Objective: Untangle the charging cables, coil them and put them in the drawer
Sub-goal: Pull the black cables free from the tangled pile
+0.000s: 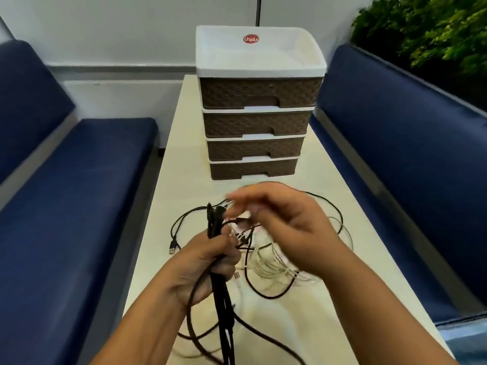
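My left hand [208,267] is closed around a bundle of black cables [222,299] that stands upright above my fist and hangs down below it. My right hand [279,222] is blurred, raised above a tangle of white cables [276,267] and pinching a thin white cable near the bundle's top. Loose black cable loops [263,293] lie on the cream table [363,248]. A black USB plug [172,248] rests left of my left hand. Behind the tangle stands a drawer unit [257,119] with several brown woven drawers, all closed.
The drawer unit has a white tray-like top [258,54] with a red sticker. Blue cushioned benches [79,196] run along both sides of the narrow table. A green plant [432,30] is at the back right.
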### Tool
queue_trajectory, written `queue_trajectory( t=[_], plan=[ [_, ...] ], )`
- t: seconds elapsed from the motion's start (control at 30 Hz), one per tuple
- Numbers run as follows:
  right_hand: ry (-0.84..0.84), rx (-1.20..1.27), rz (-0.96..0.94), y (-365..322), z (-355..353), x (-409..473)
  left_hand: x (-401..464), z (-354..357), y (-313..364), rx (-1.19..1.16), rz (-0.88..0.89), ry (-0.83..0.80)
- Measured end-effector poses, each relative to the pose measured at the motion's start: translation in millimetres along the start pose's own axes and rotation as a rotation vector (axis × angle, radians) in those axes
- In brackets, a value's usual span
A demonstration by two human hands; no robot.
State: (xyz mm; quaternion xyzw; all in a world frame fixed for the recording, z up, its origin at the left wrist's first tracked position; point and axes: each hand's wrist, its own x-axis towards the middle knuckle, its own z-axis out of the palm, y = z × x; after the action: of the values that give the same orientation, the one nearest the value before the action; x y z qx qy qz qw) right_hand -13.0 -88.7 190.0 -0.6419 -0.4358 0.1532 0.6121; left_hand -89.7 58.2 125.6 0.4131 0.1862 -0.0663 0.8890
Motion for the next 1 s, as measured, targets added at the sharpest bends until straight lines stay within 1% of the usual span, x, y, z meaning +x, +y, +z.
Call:
queue_trajectory(
  t=[0.07, 0.1, 0.13, 0.17, 0.2, 0.27, 0.3, 0.37, 0.47, 0.5, 0.57, 0.63, 0.7, 0.73, 0.8, 0.83, 0.87, 0.93, 1.0],
  plan=[
    [0.252, -0.265, 0.114, 44, -15, 23, -6, 1, 8, -0.078, -0.003, -0.026],
    [0.292, -0.443, 0.232, 70, -24, 35, -9, 1, 13, -0.104, 0.0, -0.046],
    [0.268, -0.6, 0.374, 94, -30, 44, -12, 0, 16, -0.124, 0.008, -0.075],
    [0.197, -0.7, 0.492, 114, -33, 52, -16, 1, 19, -0.132, 0.016, -0.107],
    [0.117, -0.757, 0.54, 131, -33, 59, -19, 1, 23, -0.142, 0.011, -0.137],
    [-0.002, -0.799, 0.511, 148, -28, 74, -23, 2, 28, -0.146, 0.028, -0.181],
    [-0.001, -0.785, 0.497, 148, -25, 82, -25, 2, 32, -0.15, 0.042, -0.184],
    [0.109, -0.701, 0.478, 139, -25, 94, -26, -2, 36, -0.164, 0.075, -0.173],
    [0.391, -0.621, 0.352, 112, -36, 100, -25, -11, 37, -0.228, 0.113, -0.149],
    [0.454, -0.617, 0.299, 103, -42, 99, -25, -12, 36, -0.244, 0.122, -0.155],
    [0.491, -0.697, 0.199, 82, -54, 99, -26, -12, 36, -0.264, 0.141, -0.157],
    [0.476, -0.843, 0.098, 67, -66, 97, -27, -9, 37, -0.268, 0.158, -0.166],
    [0.449, -0.902, 0.068, 56, -78, 92, -28, -5, 37, -0.26, 0.172, -0.179],
    [0.432, -0.852, 0.085, 52, -84, 87, -28, -2, 37, -0.249, 0.178, -0.182],
    [0.403, -0.651, 0.111, 47, -91, 74, -26, 5, 35, -0.232, 0.189, -0.179],
    [0.403, -0.604, 0.108, 45, -94, 66, -26, 8, 33, -0.228, 0.194, -0.174],
    [0.399, -0.611, 0.097, 45, -96, 60, -26, 10, 32, -0.226, 0.199, -0.172],
    [0.357, -0.724, 0.074, 46, -103, 47, -27, 14, 28, -0.223, 0.206, -0.165],
    [0.218, -0.887, 0.15, 55, -115, 33, -28, 18, 24, -0.22, 0.21, -0.157]
  ],
)
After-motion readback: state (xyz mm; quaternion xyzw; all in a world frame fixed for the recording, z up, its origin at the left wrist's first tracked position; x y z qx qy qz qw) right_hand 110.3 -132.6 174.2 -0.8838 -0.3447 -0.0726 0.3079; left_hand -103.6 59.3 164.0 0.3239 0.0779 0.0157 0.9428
